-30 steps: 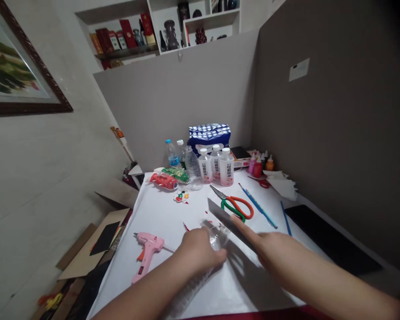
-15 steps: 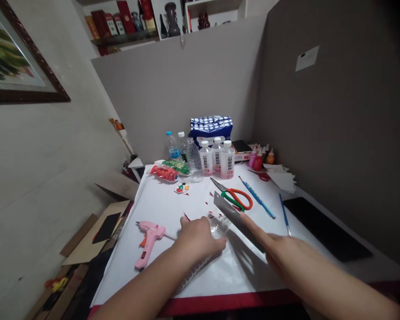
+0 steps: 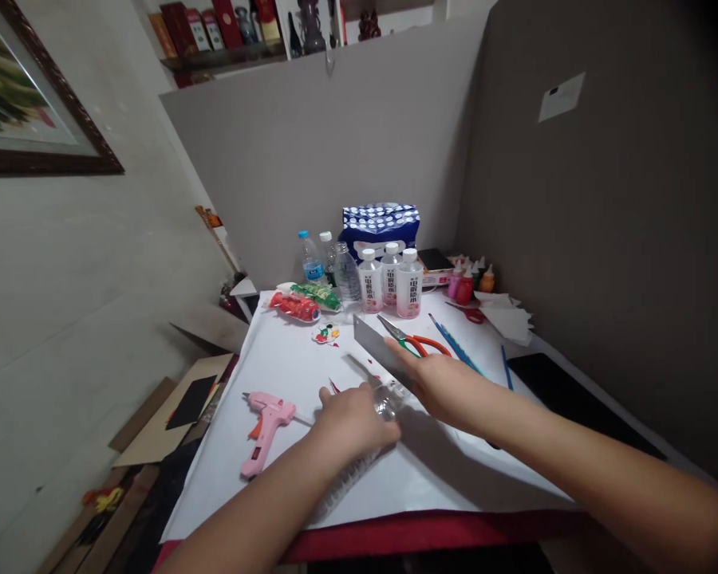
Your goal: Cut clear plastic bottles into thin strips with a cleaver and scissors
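A clear plastic bottle (image 3: 388, 402) lies on the white table covering, with a ridged side showing below my wrist. My left hand (image 3: 352, 418) is closed over it and hides its middle. In my right hand (image 3: 448, 386) is a kitchen knife (image 3: 374, 341) with a broad grey blade, its handle hidden by the fingers. The index finger runs along the top of the blade. The blade hangs above the bottle's far end, apparently apart from it. Just behind the blade are scissors (image 3: 416, 343) with orange and green handles. Small red scraps are scattered beside the bottle.
A pink glue gun (image 3: 267, 430) lies to the left. At the back stand several bottles (image 3: 371, 287) before a blue package (image 3: 380, 227). Paintbrushes (image 3: 455, 344), paint bottles (image 3: 465, 287) and a black slab (image 3: 574, 402) are on the right. Grey panels (image 3: 395, 135) wall in the table.
My right hand has carried the knife forward and to the left, so it now covers part of the scissors. My left hand stays on the bottle.
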`<state>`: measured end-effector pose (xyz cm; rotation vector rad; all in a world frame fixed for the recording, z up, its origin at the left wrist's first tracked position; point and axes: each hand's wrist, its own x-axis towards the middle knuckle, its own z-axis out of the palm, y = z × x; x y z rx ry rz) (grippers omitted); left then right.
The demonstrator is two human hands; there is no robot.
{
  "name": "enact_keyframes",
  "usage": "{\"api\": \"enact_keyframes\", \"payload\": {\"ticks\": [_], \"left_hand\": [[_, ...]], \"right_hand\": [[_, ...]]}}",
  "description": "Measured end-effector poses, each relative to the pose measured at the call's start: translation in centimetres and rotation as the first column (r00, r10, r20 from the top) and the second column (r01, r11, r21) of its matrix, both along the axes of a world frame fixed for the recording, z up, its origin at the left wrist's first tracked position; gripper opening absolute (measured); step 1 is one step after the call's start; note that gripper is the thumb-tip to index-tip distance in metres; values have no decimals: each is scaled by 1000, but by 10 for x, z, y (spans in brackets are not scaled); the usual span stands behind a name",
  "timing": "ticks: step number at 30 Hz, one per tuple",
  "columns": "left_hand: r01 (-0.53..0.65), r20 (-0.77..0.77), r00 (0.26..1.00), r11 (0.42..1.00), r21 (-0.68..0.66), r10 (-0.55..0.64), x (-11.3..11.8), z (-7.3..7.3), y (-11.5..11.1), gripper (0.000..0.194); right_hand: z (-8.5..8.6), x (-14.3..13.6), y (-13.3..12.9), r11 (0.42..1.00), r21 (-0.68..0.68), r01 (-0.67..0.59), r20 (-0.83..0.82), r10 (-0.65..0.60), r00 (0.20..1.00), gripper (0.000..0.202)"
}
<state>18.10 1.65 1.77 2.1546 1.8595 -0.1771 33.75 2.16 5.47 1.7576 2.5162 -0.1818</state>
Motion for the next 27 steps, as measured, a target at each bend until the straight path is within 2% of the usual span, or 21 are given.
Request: {"api": "enact_keyframes", "payload": {"ticks": [2,4,7,9,11,14,17,22,27], "left_hand": [[10,5,1000,1000,-3,-10,-2,2,0,52],[6,14,1000,1000,-18,-5,-4,2,-1,55],[-24,32,999,998,-66,26,-7,-1,0,60],[-17,41,999,997,-77,21,-7,-1,2,62],[-10,34,999,997,-75,13,-6,1,2,65],[-1,9,1000,994,-107,2,-6,8,2,69],[62,-9,998,981,-185,-65,-11,19,2,75],[157,-16,986,956,-248,-166,-23,37,2,94],[189,-16,979,932,-309,-203,-25,48,4,75]], "right_hand": [[-14,11,-14,1000,-8,22,-18,-23,1000,87],[-36,26,-38,999,-15,39,-56,-40,998,93],[-66,49,-77,997,55,61,-75,-57,996,105],[-76,60,-94,994,64,86,-143,-76,987,104],[-74,67,-101,994,38,107,-247,-94,964,96],[-62,72,-96,993,-20,112,-341,-112,933,84],[-54,73,-89,993,-35,109,-324,-115,939,83],[-60,72,-87,997,-8,77,-348,-75,934,85],[-62,68,-87,998,24,63,-313,-52,948,89]]}}
